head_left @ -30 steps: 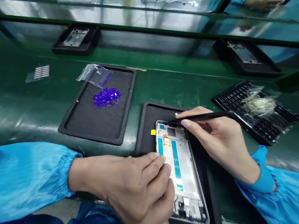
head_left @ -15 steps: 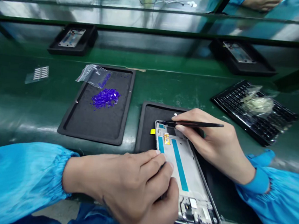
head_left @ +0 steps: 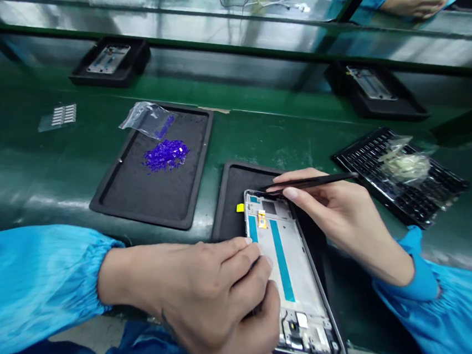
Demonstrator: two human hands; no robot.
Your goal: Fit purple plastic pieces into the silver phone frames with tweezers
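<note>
A silver phone frame (head_left: 306, 273) lies at a slant over a black tray (head_left: 236, 171), with teal adhesive strips, an orange flex cable (head_left: 261, 219) and a yellow tab (head_left: 240, 207) at its left edge. My left hand (head_left: 211, 297) is closed on the frame's left side; a bit of something dark shows between its fingers, too hidden to name. In my right hand (head_left: 328, 208) is a pair of black tweezers (head_left: 314, 181), pinched between thumb and fingers. The tweezers' tips reach the frame's far top edge, where the detail is too small to tell.
Left stands a black tray (head_left: 150, 196) with a pile of small purple pieces (head_left: 166, 155) and a clear plastic bag (head_left: 145, 119). A black compartment tray (head_left: 371, 162) carries a bagged item at right. Two dark boxes (head_left: 133, 70) hold phone frames behind. Another person's hands (head_left: 415, 4) rest beyond.
My right hand has shifted slightly right, and the tweezers have tilted so their rear end points higher. Their tips have moved a little right along the frame's top. My left hand stays put.
</note>
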